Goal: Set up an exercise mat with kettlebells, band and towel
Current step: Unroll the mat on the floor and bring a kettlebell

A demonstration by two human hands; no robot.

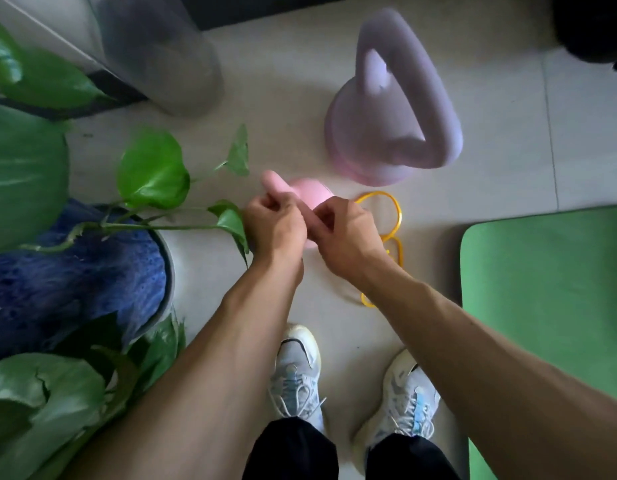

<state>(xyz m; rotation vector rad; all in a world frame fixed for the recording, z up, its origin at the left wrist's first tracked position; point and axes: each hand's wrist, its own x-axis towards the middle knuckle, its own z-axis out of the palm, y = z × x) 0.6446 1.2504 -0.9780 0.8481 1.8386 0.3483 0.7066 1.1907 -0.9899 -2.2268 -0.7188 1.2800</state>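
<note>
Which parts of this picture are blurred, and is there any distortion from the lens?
Head view: the purple kettlebell and the grey container behind are smeared; both hands on the pink kettlebell look sharper; the wide lens bends the green mat edge.

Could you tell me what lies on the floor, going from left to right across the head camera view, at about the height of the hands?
Potted plant's leaves → left hand → right hand, both gripping the pink kettlebell → yellow band → green exercise mat.
</note>
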